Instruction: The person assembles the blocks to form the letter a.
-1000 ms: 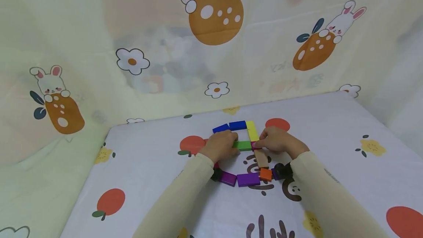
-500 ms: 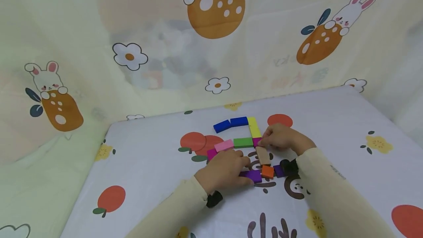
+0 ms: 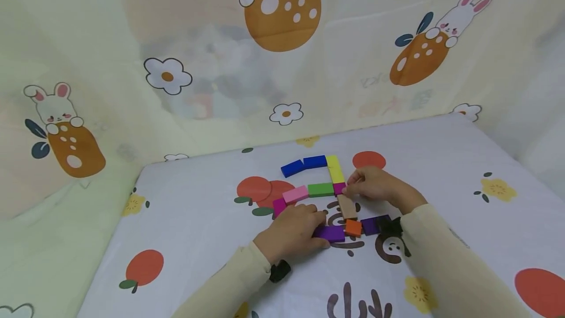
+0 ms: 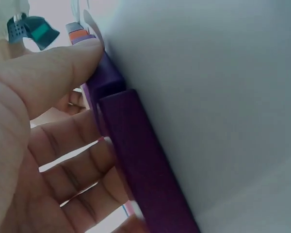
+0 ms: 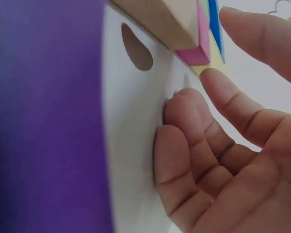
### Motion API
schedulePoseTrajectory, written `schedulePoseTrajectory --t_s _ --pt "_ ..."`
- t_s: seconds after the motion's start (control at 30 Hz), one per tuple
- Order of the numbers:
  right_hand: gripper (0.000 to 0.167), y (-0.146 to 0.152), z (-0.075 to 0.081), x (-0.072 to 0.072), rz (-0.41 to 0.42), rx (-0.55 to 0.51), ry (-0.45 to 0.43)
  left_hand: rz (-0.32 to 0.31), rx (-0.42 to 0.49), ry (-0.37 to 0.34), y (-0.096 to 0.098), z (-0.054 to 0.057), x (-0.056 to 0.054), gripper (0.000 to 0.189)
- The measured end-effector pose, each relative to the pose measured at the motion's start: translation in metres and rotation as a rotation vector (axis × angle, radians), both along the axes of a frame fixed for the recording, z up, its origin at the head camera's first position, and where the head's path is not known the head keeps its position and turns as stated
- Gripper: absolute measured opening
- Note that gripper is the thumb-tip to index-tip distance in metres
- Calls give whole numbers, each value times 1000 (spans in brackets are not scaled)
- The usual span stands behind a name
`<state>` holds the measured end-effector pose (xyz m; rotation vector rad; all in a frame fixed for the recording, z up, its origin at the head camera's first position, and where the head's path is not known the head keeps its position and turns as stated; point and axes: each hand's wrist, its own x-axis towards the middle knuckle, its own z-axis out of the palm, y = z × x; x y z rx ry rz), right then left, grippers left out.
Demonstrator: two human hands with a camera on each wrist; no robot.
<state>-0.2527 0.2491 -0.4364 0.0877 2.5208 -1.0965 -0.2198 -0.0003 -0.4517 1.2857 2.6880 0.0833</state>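
My left hand (image 3: 291,232) pinches a purple block (image 3: 331,233) between thumb and fingers, low on the tabletop. In the left wrist view a darker plum block (image 4: 143,165) adjoins it, end to end. My right hand (image 3: 379,188) is beside a small magenta block (image 3: 339,188); its fingers are loosely bent and hold nothing. The magenta block lies between a green block (image 3: 321,190), a yellow block (image 3: 335,169) and a tan wooden block (image 3: 346,207). An orange block (image 3: 353,227) sits below the tan one, beside a dark purple block (image 3: 370,225). My left hand hides part of the outline.
A pink block (image 3: 295,195) and another magenta block (image 3: 279,206) continue the row leftward. Two blue blocks, one of them an angled blue block (image 3: 293,168), lie at the back. A patterned white cloth (image 3: 198,229) covers the table; a printed curtain (image 3: 212,126) hangs behind.
My left hand has moved from near the green and pink blocks down toward the front row, onto the purple block. The right hand remains near the small magenta block. The view shifts slightly.
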Motion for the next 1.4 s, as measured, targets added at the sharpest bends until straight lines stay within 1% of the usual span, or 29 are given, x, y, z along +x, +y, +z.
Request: schedulePoseTrajectory --t_s 0.13,0.27,0.33,0.4,0.47,0.53,0.67,0.73,0.8,0.9,1.0,1.1,1.23,1.33,1.4 --pt "47 4 1 16 10 -36 47 1 37 7 -5 -3 3 39" --pt "48 10 2 38 25 34 151 1 80 29 -11 -3 6 37" --pt "44 14 1 49 16 90 206 -7 100 41 -12 -2 7 37" --pt "39 18 -1 61 0 128 253 -29 116 53 -11 -1 8 38" --pt "36 22 -4 71 -17 151 281 -45 124 51 -7 0 9 41" --pt "35 26 -6 80 -16 149 294 -63 124 51 1 3 9 44" --pt "44 32 -11 92 28 110 279 -94 108 40 21 8 11 45" --pt "49 33 -13 95 54 85 267 -104 84 51 31 9 12 43" --pt "51 34 -15 96 68 72 266 -103 52 72 40 8 14 40" --pt "46 35 -18 96 75 74 284 -88 7 111 50 5 16 39" --pt "39 36 -19 95 80 86 305 -67 -8 142 55 2 16 40" --pt "36 35 -18 94 85 87 306 -55 -7 165 56 0 16 39" --pt "36 35 -16 93 93 95 293 -53 2 179 55 -1 16 37" --pt "37 34 -15 92 92 101 283 -41 25 144 51 1 15 35" --pt "37 34 -14 90 78 115 282 -23 41 117 46 5 13 34"
